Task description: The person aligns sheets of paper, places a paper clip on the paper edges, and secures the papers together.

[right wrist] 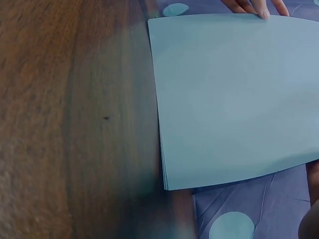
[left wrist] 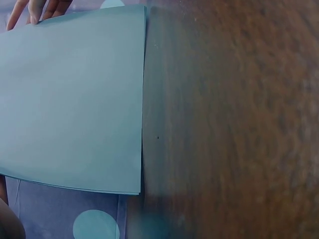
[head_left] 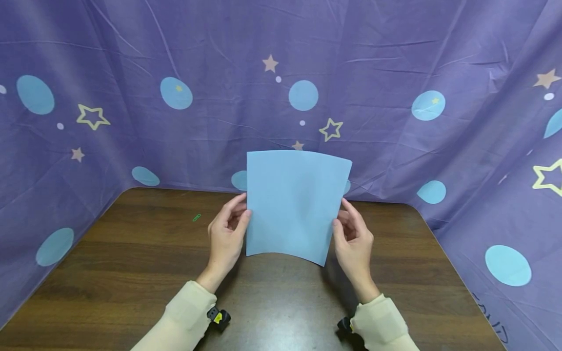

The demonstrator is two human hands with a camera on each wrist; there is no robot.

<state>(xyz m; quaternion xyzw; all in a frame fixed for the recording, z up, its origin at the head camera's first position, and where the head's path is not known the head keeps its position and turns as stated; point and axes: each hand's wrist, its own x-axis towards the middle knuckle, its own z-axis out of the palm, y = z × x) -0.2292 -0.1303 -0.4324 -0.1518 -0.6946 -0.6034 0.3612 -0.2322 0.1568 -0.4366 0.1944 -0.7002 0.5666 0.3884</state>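
Note:
Several light blue sheets of paper point(head_left: 294, 204) are held together upright over the table, bowed a little between the hands. My left hand point(head_left: 228, 231) pinches their left edge, thumb in front and fingers behind. On the opposite edge my right hand point(head_left: 354, 239) grips in the same way. In the left wrist view the layered edges of the paper point(left wrist: 75, 104) show at the lower corner. The right wrist view shows the stacked edges of the paper point(right wrist: 234, 99) slightly fanned at one corner.
A small green paper clip point(head_left: 196, 217) lies on the brown wooden table point(head_left: 145, 273), left of the left hand. Behind and along the sides hangs a purple curtain point(head_left: 246, 63) with blue dots and stars. Both wrists carry small black cameras point(head_left: 224, 319).

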